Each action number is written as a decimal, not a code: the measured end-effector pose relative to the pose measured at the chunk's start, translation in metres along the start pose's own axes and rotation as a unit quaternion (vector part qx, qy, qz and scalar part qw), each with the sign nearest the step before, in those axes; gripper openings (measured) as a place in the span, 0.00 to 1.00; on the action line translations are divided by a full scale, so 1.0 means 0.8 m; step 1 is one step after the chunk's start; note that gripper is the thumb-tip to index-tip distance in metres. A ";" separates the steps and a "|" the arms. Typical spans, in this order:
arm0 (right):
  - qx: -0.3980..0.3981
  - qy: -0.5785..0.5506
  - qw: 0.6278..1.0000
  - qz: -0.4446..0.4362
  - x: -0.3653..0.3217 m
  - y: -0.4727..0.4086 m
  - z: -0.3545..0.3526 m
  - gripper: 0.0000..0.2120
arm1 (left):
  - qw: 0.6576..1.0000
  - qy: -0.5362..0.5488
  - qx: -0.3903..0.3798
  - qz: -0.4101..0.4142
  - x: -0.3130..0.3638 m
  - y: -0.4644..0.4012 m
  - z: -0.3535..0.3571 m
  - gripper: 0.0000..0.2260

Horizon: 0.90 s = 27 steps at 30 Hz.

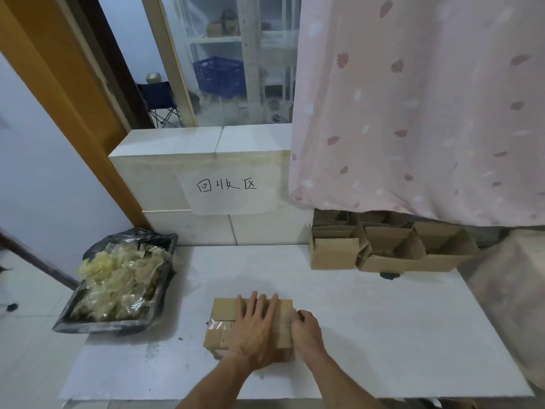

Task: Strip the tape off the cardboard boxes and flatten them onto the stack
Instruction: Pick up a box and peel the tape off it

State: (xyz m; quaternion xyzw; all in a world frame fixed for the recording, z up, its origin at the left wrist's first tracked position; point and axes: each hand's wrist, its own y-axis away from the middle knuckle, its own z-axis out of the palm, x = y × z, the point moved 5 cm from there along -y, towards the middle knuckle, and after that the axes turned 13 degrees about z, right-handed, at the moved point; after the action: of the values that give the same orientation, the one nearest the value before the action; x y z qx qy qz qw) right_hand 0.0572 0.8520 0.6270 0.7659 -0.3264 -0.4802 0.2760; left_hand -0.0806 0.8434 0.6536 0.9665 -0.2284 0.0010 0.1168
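A small taped cardboard box [224, 323] lies on the white sheet [368, 335] in front of me. My left hand [256, 329] presses flat on its top, fingers straight and spread. At the box's right edge, my right hand [305, 327] has its fingers curled and pinches something there, apparently the tape; the tape itself is hard to make out. Clear tape shows on the box's left side. Several open, untaped cardboard boxes [392, 246] stand at the back right of the sheet.
A black tray lined with a bag [118, 278] holds a heap of stripped clear tape at the left. A white tiled ledge with a handwritten paper sign [227, 187] rises behind the sheet. A pink curtain [418, 107] hangs over the back right.
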 end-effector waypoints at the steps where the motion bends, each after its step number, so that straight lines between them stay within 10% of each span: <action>1: -0.003 0.008 1.000 -0.001 0.001 0.000 0.002 0.22 | 1.000 -0.006 0.001 -0.002 -0.001 -0.002 0.000 0.58; 18: -0.072 -0.089 0.993 0.029 -0.012 -0.015 -0.019 0.11 | 0.985 0.034 0.165 0.017 0.003 -0.014 -0.022 0.53; 27: -0.071 -0.063 0.995 -0.014 -0.028 -0.012 -0.030 0.12 | 0.993 0.053 0.110 -0.001 0.000 -0.020 -0.029 0.47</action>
State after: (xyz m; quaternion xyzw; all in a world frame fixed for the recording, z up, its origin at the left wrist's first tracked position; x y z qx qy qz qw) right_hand 0.0739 0.8779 0.6422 0.7167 -0.2979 -0.5535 0.3020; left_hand -0.0722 0.8625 0.6728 0.9724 -0.2189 0.0770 0.0218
